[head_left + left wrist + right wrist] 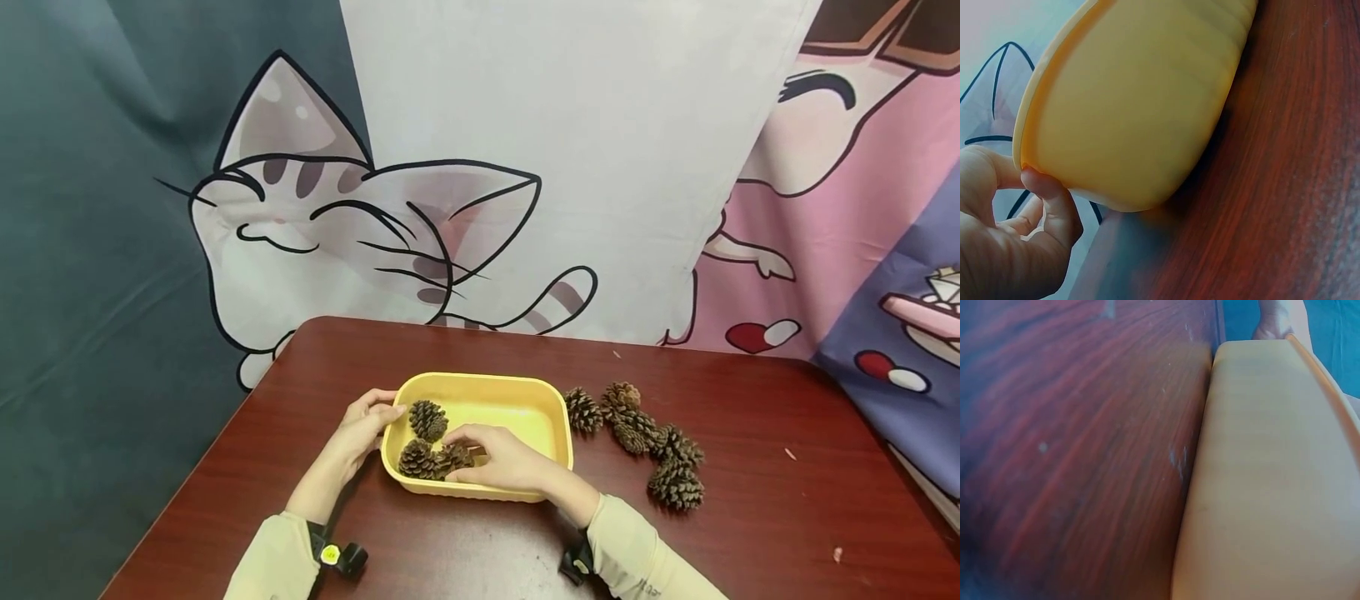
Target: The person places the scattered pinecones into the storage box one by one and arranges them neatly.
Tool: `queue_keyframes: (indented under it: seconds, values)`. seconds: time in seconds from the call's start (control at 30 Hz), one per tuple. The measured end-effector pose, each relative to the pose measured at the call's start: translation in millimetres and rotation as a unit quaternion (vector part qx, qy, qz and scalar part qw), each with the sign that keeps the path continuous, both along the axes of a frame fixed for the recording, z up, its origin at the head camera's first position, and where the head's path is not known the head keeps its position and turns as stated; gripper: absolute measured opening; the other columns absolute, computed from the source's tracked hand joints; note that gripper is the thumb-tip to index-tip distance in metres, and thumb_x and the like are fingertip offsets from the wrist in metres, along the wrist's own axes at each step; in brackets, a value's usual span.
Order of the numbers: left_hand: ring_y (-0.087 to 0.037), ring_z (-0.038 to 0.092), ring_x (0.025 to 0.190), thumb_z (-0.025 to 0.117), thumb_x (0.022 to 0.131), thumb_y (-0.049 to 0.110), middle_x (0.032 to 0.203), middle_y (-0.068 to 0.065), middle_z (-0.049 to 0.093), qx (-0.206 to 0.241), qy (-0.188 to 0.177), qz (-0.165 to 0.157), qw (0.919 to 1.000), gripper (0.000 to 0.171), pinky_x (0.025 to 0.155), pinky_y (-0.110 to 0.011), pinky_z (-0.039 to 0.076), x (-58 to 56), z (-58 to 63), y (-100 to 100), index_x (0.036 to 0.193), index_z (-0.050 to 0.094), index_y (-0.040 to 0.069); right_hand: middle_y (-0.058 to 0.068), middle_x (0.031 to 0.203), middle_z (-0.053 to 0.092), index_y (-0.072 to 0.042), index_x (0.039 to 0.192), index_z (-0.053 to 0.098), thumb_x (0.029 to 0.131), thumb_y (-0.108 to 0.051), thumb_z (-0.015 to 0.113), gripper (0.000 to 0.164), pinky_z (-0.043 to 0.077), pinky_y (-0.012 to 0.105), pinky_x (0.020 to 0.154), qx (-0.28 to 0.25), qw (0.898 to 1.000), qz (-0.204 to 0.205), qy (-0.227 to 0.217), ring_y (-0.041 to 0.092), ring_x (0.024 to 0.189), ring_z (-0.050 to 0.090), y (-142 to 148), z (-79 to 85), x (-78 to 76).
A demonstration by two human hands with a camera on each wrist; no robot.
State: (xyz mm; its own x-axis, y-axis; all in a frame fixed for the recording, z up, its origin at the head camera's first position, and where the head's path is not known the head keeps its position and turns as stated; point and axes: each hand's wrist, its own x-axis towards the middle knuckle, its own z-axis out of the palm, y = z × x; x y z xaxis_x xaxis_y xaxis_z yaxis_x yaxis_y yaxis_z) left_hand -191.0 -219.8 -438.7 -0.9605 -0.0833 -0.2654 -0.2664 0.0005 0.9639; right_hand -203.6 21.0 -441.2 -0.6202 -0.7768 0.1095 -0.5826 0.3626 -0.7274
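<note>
A yellow plastic basin (pixel 525 385) stands on the table, its left rim pinched between the thumb and fingers of my left hand (pixel 365 429). The left wrist view shows that hand (pixel 1029 231) at the basin's rim corner. Inside, at the left end, lie two pine cones, one at the back (pixel 428 420) and one at the front (pixel 417 459). My right hand (pixel 498 458) reaches over the front rim and grips a third pine cone (pixel 454 458) beside them, its fingers behind and thumb in front. The right wrist view shows only the basin's outer wall (pixel 1266 475), not the right hand.
To the right of the basin, several brown pine cones (pixel 677 486) lie in a loose row on the dark red wooden table (pixel 750 533), the nearest cone (pixel 583 411) close against the basin. Small scraps dot the tabletop. A printed cartoon cloth (pixel 600 167) hangs behind the table's far edge.
</note>
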Motion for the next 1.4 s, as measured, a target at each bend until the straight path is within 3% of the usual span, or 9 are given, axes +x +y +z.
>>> queue_keyframes:
  seconds: [0.23, 0.47, 0.73, 1.07, 1.4]
  values:
    - [-0.016, 0.063, 0.082, 0.057, 0.090, 0.007, 0.090, -0.003, 0.064, -0.004, 0.002, -0.003, 1.0000, 0.038, 0.067, -0.032, 0.055, 0.0, -1.1, -1, 0.124, 0.044, -0.001, -0.004, 0.122, 0.059, -0.015, 0.124, 0.057, 0.084, -0.040, 0.068, 0.048, 0.040, 0.036, 0.099, -0.003, 1.000, -0.016, -0.005, 0.014, 0.116, 0.052, 3, 2.0, 2.1]
    - [-0.015, 0.063, 0.080, 0.058, 0.090, 0.007, 0.089, -0.002, 0.065, 0.000, 0.001, -0.001, 1.0000, 0.039, 0.067, -0.031, 0.055, -0.2, -1.8, 0, 0.124, 0.044, -0.002, -0.004, 0.123, 0.058, -0.014, 0.123, 0.056, 0.084, -0.039, 0.067, 0.048, 0.042, 0.032, 0.097, -0.010, 1.000, -0.016, -0.016, 0.014, 0.117, 0.051, 6, 3.7, 3.1]
    - [-0.016, 0.063, 0.080, 0.058, 0.089, 0.006, 0.089, -0.003, 0.066, -0.002, 0.001, -0.005, 1.0000, 0.038, 0.066, -0.031, 0.054, 0.4, -3.9, 4, 0.124, 0.045, -0.002, -0.008, 0.122, 0.058, -0.015, 0.123, 0.058, 0.085, -0.040, 0.066, 0.046, 0.044, 0.034, 0.096, -0.047, 0.997, -0.053, -0.028, 0.012, 0.116, 0.051, 19, 11.9, 5.0]
    - [-0.016, 0.064, 0.080, 0.060, 0.088, 0.008, 0.089, -0.001, 0.066, 0.007, 0.005, -0.001, 1.0000, 0.041, 0.068, -0.032, 0.055, 2.0, -0.6, 0, 0.124, 0.044, -0.003, -0.004, 0.124, 0.058, -0.013, 0.124, 0.056, 0.085, -0.036, 0.067, 0.047, 0.045, 0.032, 0.094, -0.065, 0.996, -0.065, -0.013, 0.015, 0.116, 0.052, 73, 40.7, 12.4]
    - [-0.015, 0.063, 0.082, 0.058, 0.090, 0.007, 0.089, 0.000, 0.065, 0.002, 0.003, -0.006, 1.0000, 0.038, 0.068, -0.031, 0.055, 0.2, -0.5, -2, 0.124, 0.044, -0.002, -0.004, 0.120, 0.060, -0.016, 0.121, 0.058, 0.084, -0.035, 0.069, 0.043, 0.047, 0.032, 0.092, -0.045, 0.993, -0.111, 0.023, 0.018, 0.111, 0.056, 125, 36.0, 21.5]
